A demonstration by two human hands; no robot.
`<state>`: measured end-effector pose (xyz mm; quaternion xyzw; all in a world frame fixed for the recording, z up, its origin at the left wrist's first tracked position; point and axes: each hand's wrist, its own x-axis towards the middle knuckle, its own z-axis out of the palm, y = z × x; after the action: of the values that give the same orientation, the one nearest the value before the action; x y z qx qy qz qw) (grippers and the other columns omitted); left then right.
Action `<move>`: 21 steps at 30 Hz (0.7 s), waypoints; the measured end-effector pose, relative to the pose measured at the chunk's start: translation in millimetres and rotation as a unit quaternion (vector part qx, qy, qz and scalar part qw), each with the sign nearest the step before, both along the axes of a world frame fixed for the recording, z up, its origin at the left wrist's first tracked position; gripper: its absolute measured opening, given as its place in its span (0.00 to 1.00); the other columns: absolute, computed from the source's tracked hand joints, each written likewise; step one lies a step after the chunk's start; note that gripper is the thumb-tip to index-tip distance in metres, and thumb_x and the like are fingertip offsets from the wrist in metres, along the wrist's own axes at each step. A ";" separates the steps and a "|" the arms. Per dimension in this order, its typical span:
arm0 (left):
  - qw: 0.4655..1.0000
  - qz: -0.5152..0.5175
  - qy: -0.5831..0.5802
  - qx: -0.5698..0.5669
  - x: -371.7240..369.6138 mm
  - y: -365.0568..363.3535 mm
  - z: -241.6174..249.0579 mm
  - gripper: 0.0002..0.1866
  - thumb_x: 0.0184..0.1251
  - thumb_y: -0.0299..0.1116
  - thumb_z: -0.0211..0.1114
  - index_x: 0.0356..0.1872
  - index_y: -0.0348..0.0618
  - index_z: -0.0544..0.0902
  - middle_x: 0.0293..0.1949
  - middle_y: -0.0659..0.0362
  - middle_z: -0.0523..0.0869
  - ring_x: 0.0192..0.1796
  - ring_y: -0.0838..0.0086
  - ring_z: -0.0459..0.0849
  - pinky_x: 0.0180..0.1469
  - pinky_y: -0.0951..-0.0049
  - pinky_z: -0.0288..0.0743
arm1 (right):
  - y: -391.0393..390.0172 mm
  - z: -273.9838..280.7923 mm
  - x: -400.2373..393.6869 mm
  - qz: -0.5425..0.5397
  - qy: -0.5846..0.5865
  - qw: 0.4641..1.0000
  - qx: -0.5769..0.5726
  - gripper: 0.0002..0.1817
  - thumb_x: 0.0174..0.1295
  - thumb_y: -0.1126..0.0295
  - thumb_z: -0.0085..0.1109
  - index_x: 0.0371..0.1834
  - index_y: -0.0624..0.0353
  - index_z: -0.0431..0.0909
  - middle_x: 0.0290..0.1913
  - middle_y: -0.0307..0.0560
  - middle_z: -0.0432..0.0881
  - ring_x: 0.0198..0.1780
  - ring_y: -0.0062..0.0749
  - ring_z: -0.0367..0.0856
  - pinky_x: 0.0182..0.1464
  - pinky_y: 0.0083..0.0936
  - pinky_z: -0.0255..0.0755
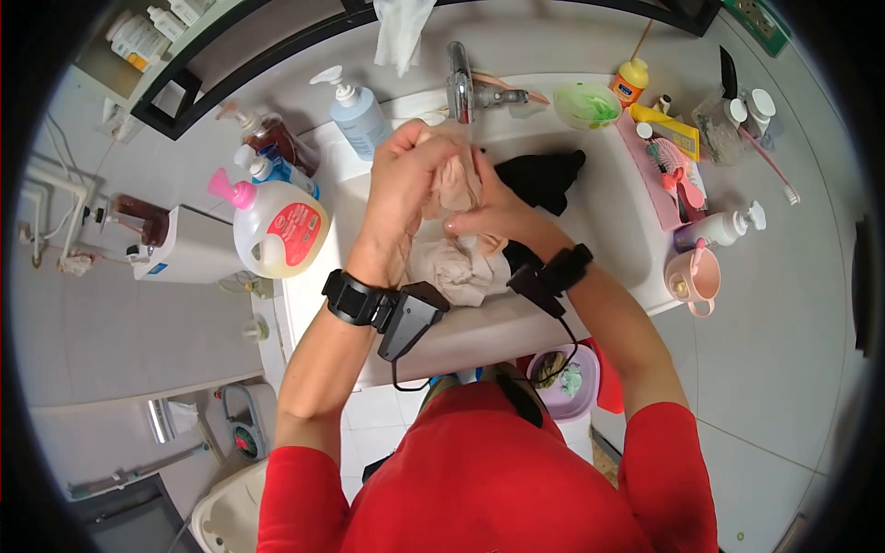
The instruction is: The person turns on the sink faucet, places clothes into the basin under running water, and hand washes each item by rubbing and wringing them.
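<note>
Over the white sink (613, 226), just below the metal faucet (459, 78), a wet beige cloth (452, 184) is bunched up between my hands. My left hand (401, 170) has its fingers wrapped round the upper part of it. From the other side my right hand (502, 212) grips it, the thumb pointing left across its lower part. Beneath them a pale cloth (461, 274) lies crumpled against the basin's front wall. A black cloth (544, 180) rests in the basin to the right of my hands.
Left of the sink stand a pink-capped jug (277, 230) and a blue pump bottle (359, 120). A green bowl (587, 104) sits at the back right. Along the right rim are a pink tray (645, 170) and a pink cup (691, 276). Below stands a purple basin (572, 405).
</note>
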<state>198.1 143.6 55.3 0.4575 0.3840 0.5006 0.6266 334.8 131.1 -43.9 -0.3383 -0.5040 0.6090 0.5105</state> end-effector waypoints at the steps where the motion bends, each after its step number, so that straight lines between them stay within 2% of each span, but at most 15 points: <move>1: 1.000 0.000 0.000 0.000 -2.8 1.4 1.4 0.02 0.54 0.24 0.59 0.26 0.43 0.77 0.20 0.69 0.75 0.21 0.87 0.69 0.24 0.87 0.60 | 8.2 -23.6 2.3 0.017 -0.075 0.996 0.046 0.41 0.42 0.72 0.67 0.61 0.69 0.58 0.51 0.50 0.72 0.51 0.30 0.72 0.53 0.23 0.68; 3: 1.000 -0.020 -0.008 0.015 -14.5 6.2 2.5 0.02 0.53 0.24 0.59 0.26 0.44 0.76 0.20 0.69 0.75 0.21 0.88 0.69 0.23 0.87 0.58 | 15.2 -43.7 10.9 0.040 -0.151 0.984 0.092 0.33 0.46 0.71 0.65 0.57 0.69 0.64 0.48 0.48 0.74 0.49 0.31 0.74 0.50 0.24 0.70; 5: 1.000 0.008 0.018 0.004 -21.7 10.6 -12.4 0.02 0.53 0.26 0.60 0.28 0.44 0.77 0.22 0.69 0.76 0.24 0.86 0.70 0.24 0.86 0.59 | 17.0 -49.4 22.8 0.036 -0.463 0.885 0.014 0.18 0.53 0.70 0.58 0.47 0.66 0.72 0.39 0.44 0.77 0.42 0.31 0.77 0.42 0.24 0.74; 6: 0.999 0.029 0.045 -0.009 -26.4 11.1 -24.7 0.04 0.53 0.28 0.62 0.29 0.43 0.77 0.24 0.68 0.77 0.27 0.85 0.71 0.26 0.84 0.59 | 17.0 -51.0 27.6 0.040 -0.462 0.886 0.014 0.18 0.53 0.70 0.58 0.47 0.66 0.72 0.39 0.44 0.77 0.42 0.31 0.77 0.42 0.24 0.74; 8: 0.990 0.076 0.107 -0.056 -39.4 5.2 -55.0 0.09 0.53 0.32 0.63 0.35 0.43 0.77 0.28 0.65 0.77 0.32 0.81 0.73 0.29 0.79 0.65 | 15.9 -29.6 34.1 -0.089 -0.245 0.960 -0.102 0.13 0.54 0.72 0.53 0.42 0.65 0.75 0.34 0.43 0.78 0.36 0.28 0.77 0.34 0.25 0.75; 9: 0.974 0.120 0.167 -0.099 -43.4 1.4 -70.4 0.14 0.54 0.37 0.65 0.40 0.43 0.77 0.32 0.63 0.78 0.38 0.77 0.75 0.33 0.74 0.70 | 11.0 -14.1 32.1 -0.134 -0.045 0.968 -0.207 0.11 0.54 0.70 0.54 0.39 0.62 0.77 0.36 0.40 0.77 0.37 0.24 0.77 0.42 0.20 0.74; 10: 0.974 0.120 0.166 -0.099 -44.3 -3.9 -86.3 0.14 0.54 0.37 0.65 0.40 0.43 0.77 0.32 0.63 0.78 0.38 0.77 0.75 0.33 0.74 0.70 | 13.1 -12.6 31.9 -0.134 -0.046 0.968 -0.206 0.11 0.54 0.70 0.54 0.39 0.62 0.77 0.36 0.40 0.77 0.37 0.24 0.77 0.42 0.20 0.74; 12: 0.930 0.117 0.026 -0.349 -42.5 -15.3 -108.9 0.28 0.53 0.49 0.66 0.52 0.45 0.73 0.43 0.56 0.78 0.50 0.67 0.74 0.41 0.53 0.74 | 17.0 -11.2 30.9 -0.071 -0.070 0.992 -0.075 0.09 0.50 0.76 0.52 0.35 0.64 0.75 0.35 0.41 0.77 0.33 0.22 0.75 0.32 0.19 0.71; 13: 0.929 0.117 0.026 -0.349 -33.5 -18.7 -109.5 0.28 0.53 0.49 0.66 0.52 0.45 0.73 0.43 0.56 0.78 0.50 0.67 0.74 0.41 0.53 0.74 | 15.5 -10.9 27.4 -0.070 -0.070 0.992 -0.075 0.09 0.50 0.76 0.52 0.35 0.64 0.75 0.35 0.41 0.77 0.33 0.22 0.75 0.32 0.19 0.71; 15: 0.842 0.154 -0.087 -0.509 -13.6 -23.6 -110.3 0.30 0.57 0.55 0.60 0.56 0.48 0.70 0.51 0.52 0.76 0.55 0.61 0.74 0.45 0.41 0.72 | 6.6 -9.9 16.0 -0.044 0.023 0.995 -0.085 0.08 0.50 0.79 0.50 0.33 0.62 0.74 0.33 0.39 0.76 0.31 0.20 0.74 0.31 0.16 0.68; 16: 0.842 0.155 -0.092 -0.509 -14.8 -23.5 -114.1 0.30 0.57 0.55 0.60 0.56 0.48 0.70 0.51 0.52 0.76 0.55 0.61 0.74 0.45 0.41 0.72 | 1.2 -7.8 11.3 -0.041 0.020 0.995 -0.084 0.08 0.50 0.79 0.50 0.33 0.62 0.74 0.33 0.39 0.76 0.31 0.20 0.74 0.31 0.16 0.68; 18: 0.866 -0.100 -0.334 -0.359 -16.2 -23.4 -132.0 0.29 0.61 0.56 0.55 0.56 0.46 0.70 0.54 0.51 0.76 0.54 0.61 0.75 0.47 0.48 0.73 | -14.3 -4.3 3.6 -0.005 0.155 0.970 -0.190 0.08 0.50 0.79 0.48 0.33 0.60 0.72 0.32 0.38 0.74 0.30 0.18 0.73 0.29 0.15 0.66; 19: 0.861 -0.074 -0.361 -0.351 -14.5 -17.7 -139.0 0.27 0.65 0.53 0.51 0.55 0.42 0.70 0.51 0.53 0.77 0.51 0.64 0.77 0.50 0.57 0.74 | -21.8 -6.9 1.2 -0.002 0.168 0.968 -0.184 0.09 0.51 0.79 0.47 0.36 0.58 0.71 0.31 0.37 0.74 0.29 0.18 0.72 0.27 0.14 0.65; 20: 0.858 -0.070 -0.368 -0.351 -14.4 -15.4 -146.6 0.27 0.65 0.53 0.51 0.55 0.42 0.70 0.51 0.53 0.77 0.51 0.64 0.77 0.50 0.57 0.74 | -26.6 -7.6 2.8 0.001 0.162 0.969 -0.188 0.09 0.51 0.79 0.47 0.36 0.58 0.71 0.31 0.37 0.74 0.29 0.18 0.72 0.27 0.14 0.65; 21: 0.894 -0.051 -0.320 -0.308 -15.2 -14.1 -154.2 0.22 0.65 0.48 0.53 0.51 0.41 0.73 0.49 0.54 0.78 0.49 0.66 0.78 0.51 0.63 0.73 | -30.3 -7.3 6.1 -0.004 0.182 0.962 -0.204 0.09 0.52 0.78 0.46 0.36 0.57 0.71 0.32 0.37 0.74 0.30 0.18 0.73 0.27 0.14 0.66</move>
<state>182.9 129.5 -98.9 0.0753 0.2735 0.4437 0.8501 340.9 100.8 -51.2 -0.3208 -0.2666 0.7484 0.5157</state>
